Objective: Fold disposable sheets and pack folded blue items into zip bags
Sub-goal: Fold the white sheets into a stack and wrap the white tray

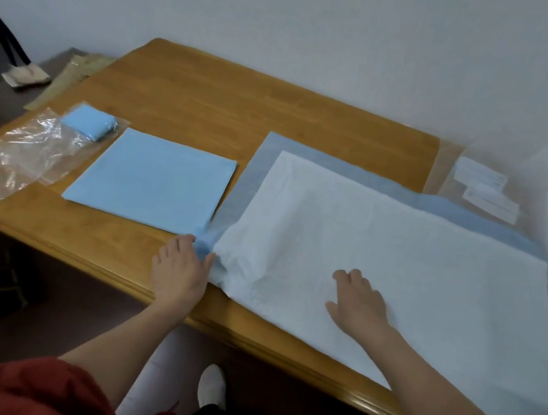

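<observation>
Judging by how things lie on the desk (210, 96), the work is partly done, with most of it still ahead. One small blue pack (88, 122) sits at the mouth of a clear zip bag (13, 154) at the far left. Whether the bag is sealed cannot be told. Just beside it a folded blue square (152, 178) lies flat and unbagged. It looks finished as a fold, or one fold short of the small pack's size.

The large disposable sheet (380, 255) covers the right half of the desk, white side up. Its blue backing shows along the far and left edges, so it seems to be only at an early fold. The left hand (179, 273) pinches the sheet's near left blue corner between thumb and fingers. The right hand (359, 304) lies flat on the white surface with fingers straight, pressing it down and holding nothing.

Further folds on this sheet remain, then bagging it and the blue square. Clear packets (485, 192) with white labels lie at the far right.
</observation>
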